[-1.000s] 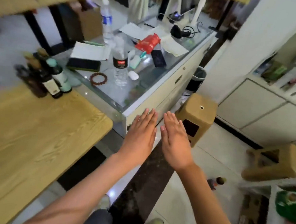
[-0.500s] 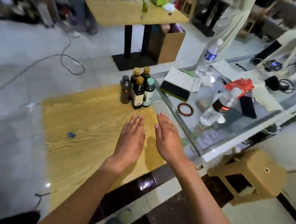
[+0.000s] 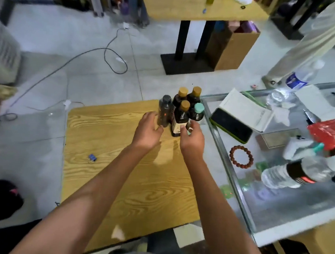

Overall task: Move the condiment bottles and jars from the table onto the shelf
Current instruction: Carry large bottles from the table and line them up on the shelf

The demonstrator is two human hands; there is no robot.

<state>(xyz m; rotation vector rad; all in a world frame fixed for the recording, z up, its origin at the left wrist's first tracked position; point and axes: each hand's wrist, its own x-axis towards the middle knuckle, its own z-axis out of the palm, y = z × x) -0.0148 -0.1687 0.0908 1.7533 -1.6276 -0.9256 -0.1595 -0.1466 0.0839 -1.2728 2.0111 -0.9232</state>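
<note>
5 condiment bottles stand upright in a tight cluster at the far edge of the light wood-grain surface [image 3: 103, 182]. At the cluster's left is a grey-capped dark plastic bottle [image 3: 164, 111]; behind are 2 dark glass bottles with tan caps [image 3: 182, 96]; in front stands a third tan-capped dark bottle with a pale label [image 3: 181, 118], and just beside it on the right a dark bottle with a teal cap [image 3: 198, 111].

The left hand [image 3: 148, 129] reaches to the grey-capped bottle, fingers curved beside its lower body; whether its grip is clamped on the bottle I cannot tell. The right hand [image 3: 192, 137] sits at the base of the labelled bottle and the teal-capped one, fingers curled at them; how tight that grip is stays unclear too.

A small blue clip [image 3: 92, 157] lies on the wood, well apart from the bottles. To the right, a glass-topped surface [image 3: 275, 209] carries a brown bead bracelet [image 3: 241, 156], a dark phone in a green case [image 3: 231, 125] and a clear water bottle lying on its side [image 3: 296, 172].
</note>
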